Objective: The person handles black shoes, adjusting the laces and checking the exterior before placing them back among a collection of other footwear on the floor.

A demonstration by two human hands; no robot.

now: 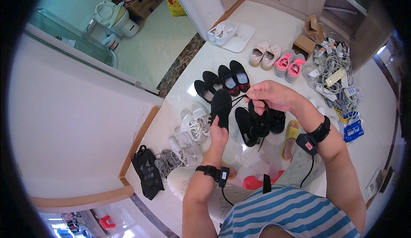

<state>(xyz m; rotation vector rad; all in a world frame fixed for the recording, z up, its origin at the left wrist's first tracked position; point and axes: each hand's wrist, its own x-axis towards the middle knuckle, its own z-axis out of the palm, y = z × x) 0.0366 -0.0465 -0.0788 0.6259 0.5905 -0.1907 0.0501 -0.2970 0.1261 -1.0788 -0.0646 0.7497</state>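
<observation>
A black shoe (221, 107) is raised above the floor, gripped near one end by my left hand (219, 133). My right hand (268, 95) pinches the black laces (239, 99), which stretch between it and that shoe. Below my right hand stand more black shoes (245, 125), one with a loose lace trailing on the tiles; part of them is hidden by the hand. Just beyond the held shoe are black slip-on shoes (229, 80), two of them with red trim at the heel.
White and grey lace-up sneakers (194, 125) line the left side, near a black drawstring bag (147, 173). Farther off are white shoes on a white board (242, 40), pink-laced sneakers (290, 65) and open cardboard boxes (303, 45). Tangled cables and power strips (335, 74) lie right.
</observation>
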